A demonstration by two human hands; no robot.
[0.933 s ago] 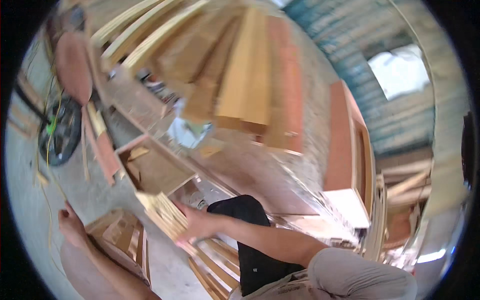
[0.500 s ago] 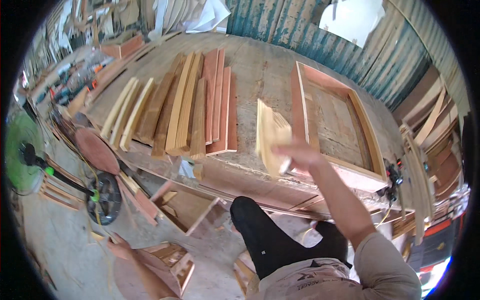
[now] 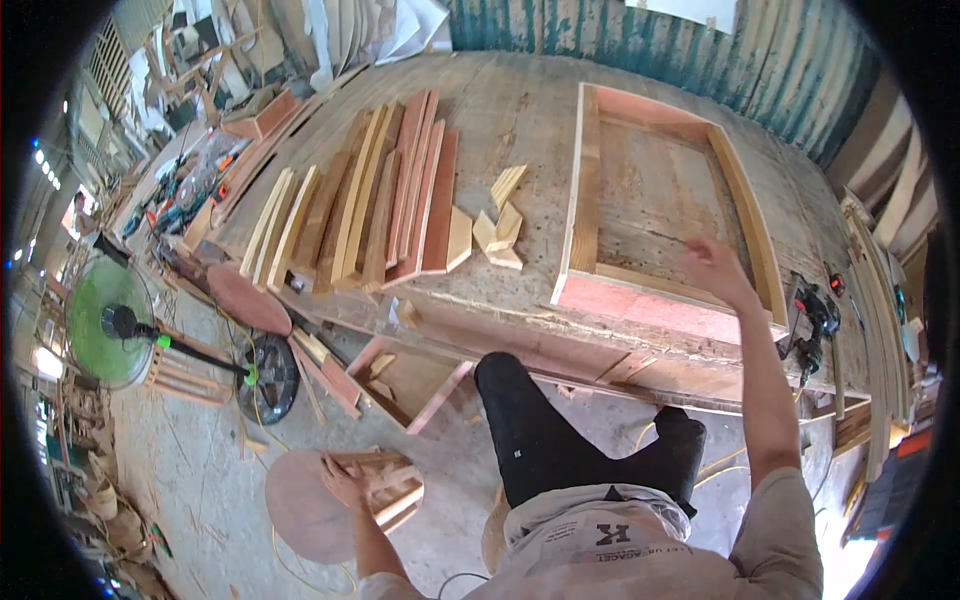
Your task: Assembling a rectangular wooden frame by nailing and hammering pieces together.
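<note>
- Step: the right hand (image 3: 715,268) is over the near right part of the frame (image 3: 640,307), so I judge that this is a reaching or letting-go moment, not a fixing one.
- Right fingers: they are loosely bent, about half closed, and I see nothing in them. Whether the fingertips meet, or whether they touch the frame, I cannot tell.
- Left hand (image 3: 345,480): it rests on the round board (image 3: 300,515) below, with fingers rather straight and not closed around anything.
- Next move: in my judgement, taking the frame or a block would call for wider right fingers; for the blocks (image 3: 509,222) the arm must also go to the left.
- Frame: it lies flat on the right part of the table (image 3: 535,90), a rectangle with pinkish outer walls and yellow-brown strips along inner sides. The table shows through its middle.
- Blocks: they are pale, short and angle-cut, lying in a loose group left of the frame and apart from it.
</note>
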